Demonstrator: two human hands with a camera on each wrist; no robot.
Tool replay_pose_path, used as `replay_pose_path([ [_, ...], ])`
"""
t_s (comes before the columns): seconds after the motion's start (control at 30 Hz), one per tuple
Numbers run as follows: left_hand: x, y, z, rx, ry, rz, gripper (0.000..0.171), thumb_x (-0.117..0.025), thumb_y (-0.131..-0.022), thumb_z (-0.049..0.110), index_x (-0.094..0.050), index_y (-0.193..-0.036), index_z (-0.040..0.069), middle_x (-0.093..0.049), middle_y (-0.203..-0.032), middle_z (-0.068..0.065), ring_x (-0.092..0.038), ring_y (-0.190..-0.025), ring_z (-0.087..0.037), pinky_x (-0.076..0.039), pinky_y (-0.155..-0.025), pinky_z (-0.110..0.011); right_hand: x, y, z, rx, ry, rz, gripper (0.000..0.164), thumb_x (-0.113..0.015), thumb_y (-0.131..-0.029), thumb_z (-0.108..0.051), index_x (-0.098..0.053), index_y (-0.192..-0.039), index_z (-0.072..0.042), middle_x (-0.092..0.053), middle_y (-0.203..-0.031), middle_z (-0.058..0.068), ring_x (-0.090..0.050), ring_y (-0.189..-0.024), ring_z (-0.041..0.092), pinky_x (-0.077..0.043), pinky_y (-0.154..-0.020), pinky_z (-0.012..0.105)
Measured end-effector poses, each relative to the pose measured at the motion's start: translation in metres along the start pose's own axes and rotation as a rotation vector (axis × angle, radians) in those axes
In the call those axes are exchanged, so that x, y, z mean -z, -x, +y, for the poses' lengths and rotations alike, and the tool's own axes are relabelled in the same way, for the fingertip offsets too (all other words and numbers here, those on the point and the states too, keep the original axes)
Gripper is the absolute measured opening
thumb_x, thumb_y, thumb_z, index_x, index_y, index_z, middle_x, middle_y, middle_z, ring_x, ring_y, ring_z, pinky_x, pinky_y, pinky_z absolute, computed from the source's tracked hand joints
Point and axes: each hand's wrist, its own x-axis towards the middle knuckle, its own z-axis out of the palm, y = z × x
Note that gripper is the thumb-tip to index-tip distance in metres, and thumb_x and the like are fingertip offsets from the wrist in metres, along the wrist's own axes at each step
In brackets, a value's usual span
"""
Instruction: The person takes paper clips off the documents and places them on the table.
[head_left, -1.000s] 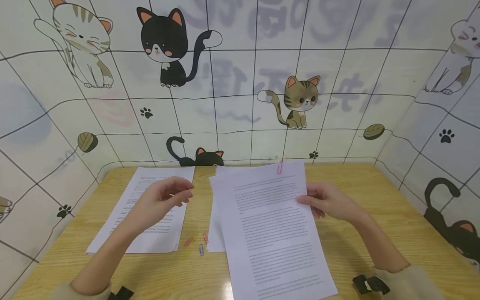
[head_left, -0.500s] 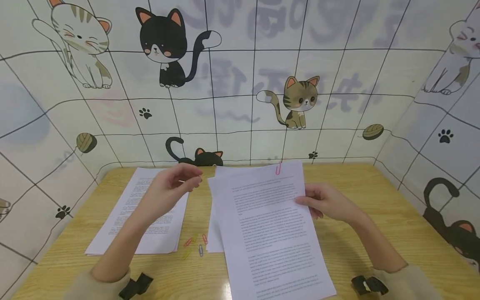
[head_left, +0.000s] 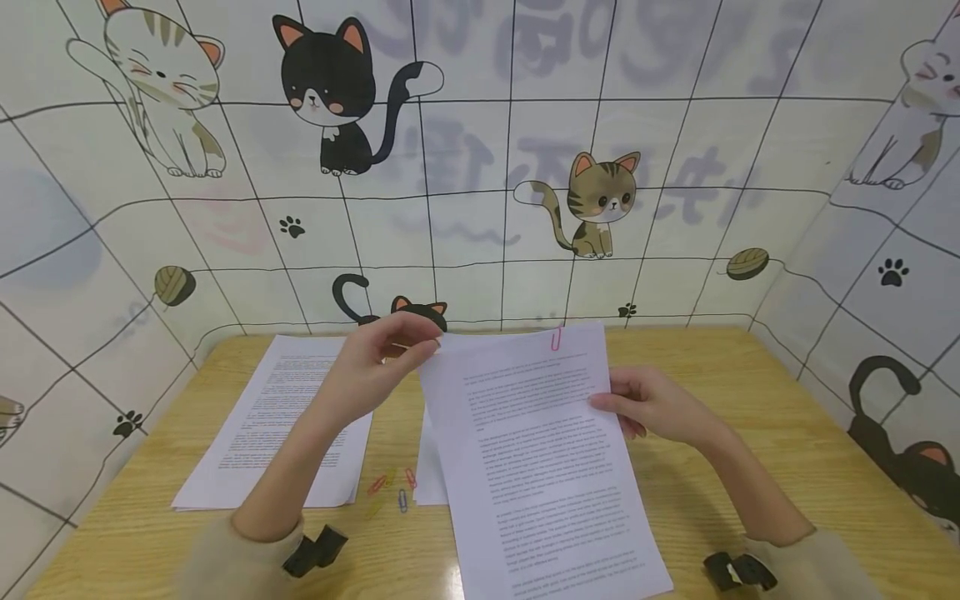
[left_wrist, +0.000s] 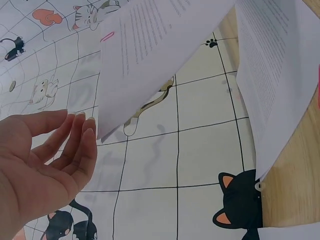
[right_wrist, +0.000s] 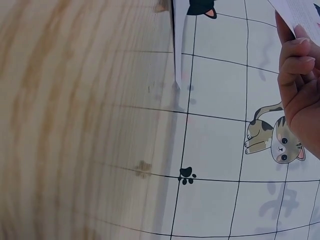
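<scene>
My right hand (head_left: 663, 404) pinches the right edge of a few printed paper sheets (head_left: 551, 467), held raised and tilted above the table. A pink paper clip (head_left: 556, 339) sits on their top edge, toward the right. My left hand (head_left: 375, 367) is by the sheets' upper left corner, thumb and fingers apart. In the left wrist view, the fingertips (left_wrist: 80, 116) lie just beside the corner of the paper (left_wrist: 120, 95), with nothing between them. The right wrist view shows the curled fingers (right_wrist: 295, 70) at the paper's edge.
A second printed stack (head_left: 262, 450) lies on the left of the wooden table (head_left: 720, 358). More paper (head_left: 431, 475) lies under the raised sheets. Loose paper clips, among them a blue paper clip (head_left: 402, 500), lie between the stacks. A cat-patterned wall covering (head_left: 480, 225) encloses the table.
My left hand has moved right and upward, from over the left stack to the raised sheets' upper left corner. The right hand and its sheets stay nearly still.
</scene>
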Motion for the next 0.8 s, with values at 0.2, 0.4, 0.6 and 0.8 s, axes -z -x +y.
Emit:
replay_pose_path([
  [0.2,-0.015,-0.008,0.009,-0.048,0.014,0.026,0.013,-0.071,-0.095,0.010,-0.072,-0.108,0.009,-0.071,-0.103,0.000,-0.066,-0.091,-0.015,-0.053,-0.084,-0.033,-0.001,0.000,0.000,0.002,0.008,0.006,0.012,-0.057,-0.102,-0.002,-0.065,-0.110,0.002,-0.069,-0.077,0.006,-0.046,-0.046,0.015,-0.037,-0.041,0.021],
  [0.4,-0.035,-0.015,0.015,-0.137,-0.025,0.034,0.013,-0.071,-0.093,0.003,-0.072,-0.106,0.004,-0.071,-0.100,-0.001,-0.065,-0.090,-0.015,-0.054,-0.084,-0.033,-0.002,0.000,0.001,-0.002,0.007,0.005,0.013,-0.057,-0.102,-0.003,-0.065,-0.111,0.001,-0.070,-0.078,0.006,-0.047,-0.047,0.014,-0.038,-0.041,0.023],
  [0.6,-0.052,-0.023,0.020,-0.206,-0.068,0.064,0.016,-0.071,-0.091,0.001,-0.072,-0.107,0.004,-0.071,-0.101,-0.004,-0.064,-0.093,-0.017,-0.053,-0.086,-0.035,-0.001,0.000,0.000,-0.001,0.004,0.006,0.014,-0.056,-0.102,-0.002,-0.065,-0.112,0.002,-0.070,-0.080,0.007,-0.048,-0.047,0.013,-0.038,-0.041,0.022],
  [0.8,-0.069,-0.033,0.021,-0.215,-0.037,0.027,0.016,-0.069,-0.094,0.002,-0.071,-0.109,0.002,-0.070,-0.105,-0.008,-0.064,-0.094,-0.017,-0.054,-0.087,-0.033,-0.002,-0.001,0.000,0.002,0.003,-0.002,0.016,-0.056,-0.103,-0.003,-0.065,-0.114,0.002,-0.072,-0.083,0.007,-0.048,-0.047,0.014,-0.039,-0.041,0.022],
])
